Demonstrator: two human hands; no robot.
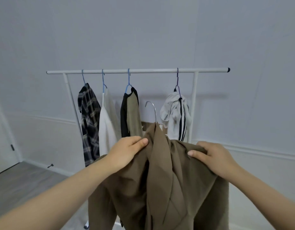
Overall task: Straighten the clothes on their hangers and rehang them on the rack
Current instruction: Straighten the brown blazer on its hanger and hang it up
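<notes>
A brown jacket [161,183] hangs in front of me on a hanger whose silver hook [152,110] sticks up free, below the rail. My left hand [126,152] grips the jacket's left shoulder near the collar. At the right shoulder, my right hand [213,156] grips bunched fabric. Behind stands the white rack [143,70]. On it hang a dark plaid shirt [89,123], a white garment [107,125], an olive and black top [130,115] and a crumpled white piece with black stripes [176,117].
A bare stretch of rail lies between the olive top and the striped piece. The rack stands close to a pale wall. Grey wood floor [19,183] shows at the lower left, beside a white door [2,138].
</notes>
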